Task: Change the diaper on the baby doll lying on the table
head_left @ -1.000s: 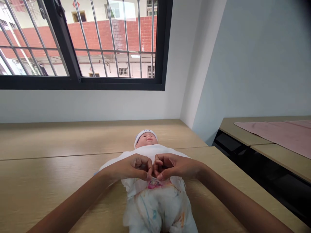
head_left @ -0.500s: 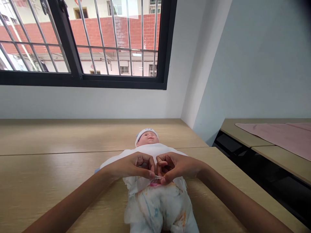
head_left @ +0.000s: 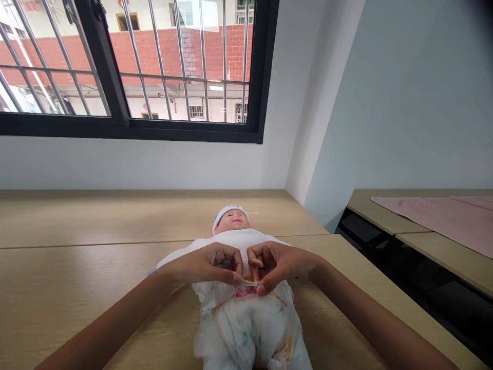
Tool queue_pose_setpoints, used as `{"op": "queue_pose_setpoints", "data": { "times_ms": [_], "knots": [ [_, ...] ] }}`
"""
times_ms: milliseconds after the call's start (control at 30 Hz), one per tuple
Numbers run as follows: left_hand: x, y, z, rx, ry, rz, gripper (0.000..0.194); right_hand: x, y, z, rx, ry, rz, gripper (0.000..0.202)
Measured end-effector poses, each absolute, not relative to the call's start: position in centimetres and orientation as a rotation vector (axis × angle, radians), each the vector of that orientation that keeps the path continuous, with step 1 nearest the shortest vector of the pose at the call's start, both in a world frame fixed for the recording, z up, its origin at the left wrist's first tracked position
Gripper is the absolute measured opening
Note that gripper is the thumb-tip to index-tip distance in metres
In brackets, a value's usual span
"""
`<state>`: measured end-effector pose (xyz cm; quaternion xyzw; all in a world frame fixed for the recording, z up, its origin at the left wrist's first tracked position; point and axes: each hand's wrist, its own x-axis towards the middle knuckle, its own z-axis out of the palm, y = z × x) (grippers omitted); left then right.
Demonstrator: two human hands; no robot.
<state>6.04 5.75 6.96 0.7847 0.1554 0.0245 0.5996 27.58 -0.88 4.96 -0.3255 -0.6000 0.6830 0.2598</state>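
Observation:
A baby doll (head_left: pixel 233 221) in a white cap and white top lies face up on the wooden table, its head away from me. Around its hips and legs is a white diaper (head_left: pixel 250 329) with coloured prints. My left hand (head_left: pixel 221 262) pinches the diaper's upper front edge between thumb and fingers. Close beside it, my right hand (head_left: pixel 271 263) pinches the same edge a little to the right. A short strip of that edge shows between the two thumbs, above a pink print.
The wooden table (head_left: pixel 77 288) has a seam running across it behind my hands. To the right, past a dark gap, a second table (head_left: pixel 435 241) carries a pink cloth (head_left: pixel 454 216). A barred window (head_left: pixel 185 56) is set in the wall behind.
My thumbs have drawn slightly apart, and a bit more of the diaper's edge and pink print shows between them. The whole view has shifted slightly.

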Motion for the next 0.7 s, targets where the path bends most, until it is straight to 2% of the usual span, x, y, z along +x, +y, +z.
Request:
{"op": "queue_pose_setpoints", "data": {
  "times_ms": [100,300,467,633,700],
  "knots": [
    [5.9,5.6,7.3,1.849,0.434,0.167,0.032,28.1,-1.0,5.7,-0.925,-1.676,1.61,0.041],
    [5.9,7.6,5.8,2.086,0.847,0.731,0.033,29.4,0.7,4.1,-1.295,-1.685,0.652,0.031],
    [5.9,9.2,4.0,2.185,0.857,0.679,0.039,29.1,1.8,2.0,-1.243,-1.831,0.556,0.035],
    [6.1,9.0,3.8,2.2,0.786,0.688,0.034,28.7,1.4,2.2,-1.247,-1.9,0.529,0.027],
    [6.2,9.2,3.8,2.175,0.806,0.68,0.038,28.5,1.5,2.2,-1.254,-1.866,0.523,0.022]
  ]
}}
